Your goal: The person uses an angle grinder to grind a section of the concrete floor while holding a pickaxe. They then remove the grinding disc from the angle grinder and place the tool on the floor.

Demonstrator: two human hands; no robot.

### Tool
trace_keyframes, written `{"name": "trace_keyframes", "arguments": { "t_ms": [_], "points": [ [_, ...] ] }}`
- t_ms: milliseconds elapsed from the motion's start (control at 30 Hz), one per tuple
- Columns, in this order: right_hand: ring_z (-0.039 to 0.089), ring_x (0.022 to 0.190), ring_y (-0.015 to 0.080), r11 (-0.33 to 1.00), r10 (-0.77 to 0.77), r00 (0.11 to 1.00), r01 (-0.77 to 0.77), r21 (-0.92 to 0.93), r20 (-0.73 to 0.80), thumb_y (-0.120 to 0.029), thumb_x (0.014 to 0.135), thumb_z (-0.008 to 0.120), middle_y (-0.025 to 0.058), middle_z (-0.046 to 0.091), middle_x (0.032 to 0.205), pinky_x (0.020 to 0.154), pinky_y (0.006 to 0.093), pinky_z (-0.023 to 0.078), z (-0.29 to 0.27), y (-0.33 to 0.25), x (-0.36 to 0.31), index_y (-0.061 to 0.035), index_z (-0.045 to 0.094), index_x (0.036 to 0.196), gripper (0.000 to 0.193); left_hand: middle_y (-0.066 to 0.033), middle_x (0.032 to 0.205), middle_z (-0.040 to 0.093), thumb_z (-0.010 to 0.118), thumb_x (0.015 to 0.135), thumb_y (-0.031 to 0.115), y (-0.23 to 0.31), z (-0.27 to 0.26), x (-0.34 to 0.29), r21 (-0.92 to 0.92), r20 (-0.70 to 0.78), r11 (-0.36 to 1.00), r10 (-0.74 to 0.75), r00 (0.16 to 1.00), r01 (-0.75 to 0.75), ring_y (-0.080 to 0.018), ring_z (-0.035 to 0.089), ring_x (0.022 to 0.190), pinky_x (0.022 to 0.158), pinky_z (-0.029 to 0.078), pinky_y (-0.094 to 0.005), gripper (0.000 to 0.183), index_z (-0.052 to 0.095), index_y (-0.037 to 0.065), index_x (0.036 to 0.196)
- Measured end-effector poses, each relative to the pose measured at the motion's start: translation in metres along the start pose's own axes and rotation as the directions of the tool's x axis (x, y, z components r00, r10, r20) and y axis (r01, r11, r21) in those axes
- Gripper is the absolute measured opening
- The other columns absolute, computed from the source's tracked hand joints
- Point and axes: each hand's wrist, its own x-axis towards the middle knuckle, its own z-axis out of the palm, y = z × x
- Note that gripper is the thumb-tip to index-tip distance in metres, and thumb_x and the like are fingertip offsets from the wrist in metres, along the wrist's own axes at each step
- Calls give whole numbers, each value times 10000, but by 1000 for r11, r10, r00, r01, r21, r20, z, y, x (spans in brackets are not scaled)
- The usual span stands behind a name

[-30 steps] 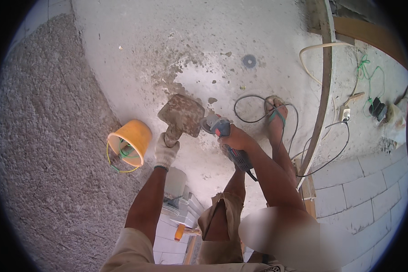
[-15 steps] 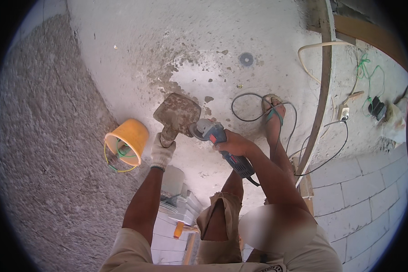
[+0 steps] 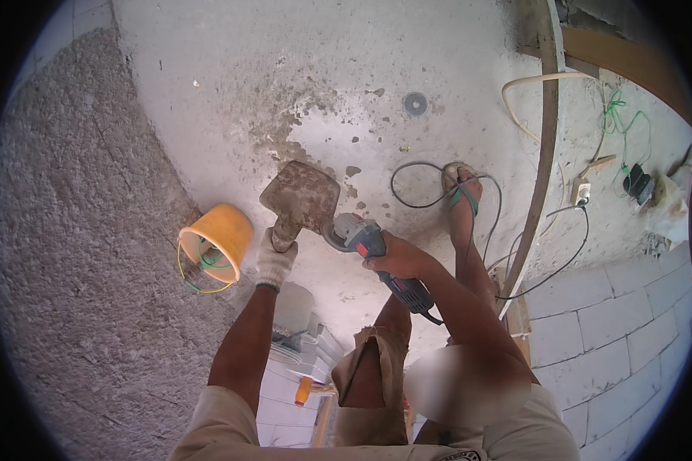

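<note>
A bare right hand [image 3: 400, 256] is gripping an angle grinder [image 3: 370, 240] beside a dirty, square-bladed hand tool [image 3: 304, 192].
The grinder is slanting through the right hand, its grey head and disc [image 3: 332, 237] jutting up and left past the fingers, its rear body protruding below them; those fingers are wrapping around the casing (some are hidden behind it). The disc is sitting at the blade's lower right corner, though whether they are touching is hard to tell. The gloved left hand [image 3: 274, 261] is clasping the tool's short handle below the blade, fingers curling around it. An orange bucket [image 3: 234, 230] is resting left of that glove, and a dark cord [image 3: 501, 203] is looping over the pale floor [image 3: 207, 138] around a sandalled foot [image 3: 463, 184].
</note>
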Motion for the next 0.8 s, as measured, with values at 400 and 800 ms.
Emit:
{"name": "trace_keyframes", "arguments": {
  "t_ms": [400, 800],
  "points": [
    [731, 1118, 334, 994, 53, 999, -52, -99, 9, -476, 839, 827, 229, 746, 1222, 996, 453, 539, -54, 3, 103, 34, 629, 1389, 776, -108, 1073, 776, 854, 845, 171, 12, 1, -2, 0, -14, 1000, -10, 1000, 10, -199, 746, 997, 895, 593, -364, 417, 687, 67, 1212],
    [719, 1168, 327, 988, 16, 1000, -14, -152, 11, -449, 835, 803, 191, 751, 1271, 999, 449, 534, -41, -7, 75, -4, 659, 1372, 713, -121, 1072, 776, 844, 856, 153, 4, -7, -3, 11, 10, 999, -37, 999, 37, -196, 746, 1000, 888, 594, -350, 423, 681, 49, 1232]
  ]
}}
